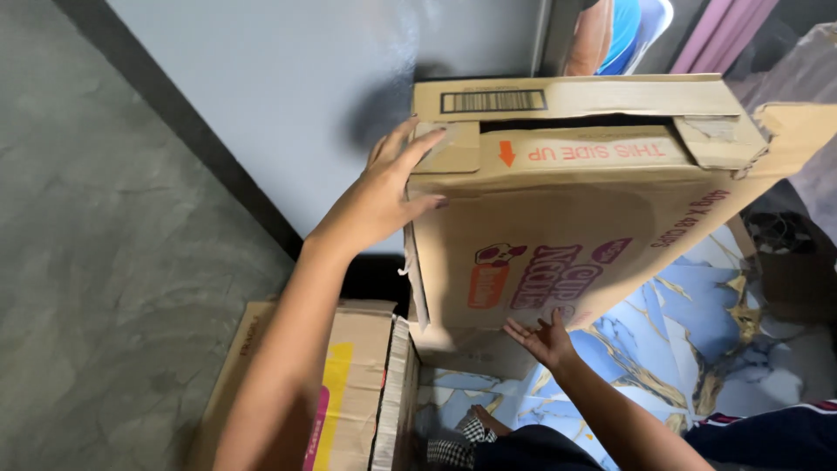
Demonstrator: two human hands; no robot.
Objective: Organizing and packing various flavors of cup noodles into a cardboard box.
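A large brown cardboard box point(575, 192) with printed labels and loose top flaps is held up in front of me, tilted. My left hand point(388, 187) presses flat against its left edge near the top, fingers spread over a flap. My right hand point(542, 336) is under the box's lower edge, palm up with fingers apart, touching or just below the cardboard.
A second cardboard box point(353, 384) with a yellow and pink label lies low on the left. A pale blue-grey wall panel point(288, 96) stands behind. Blue marbled floor tiles point(697, 340) spread to the right. Another person's arm in a blue top point(610, 35) shows at the top.
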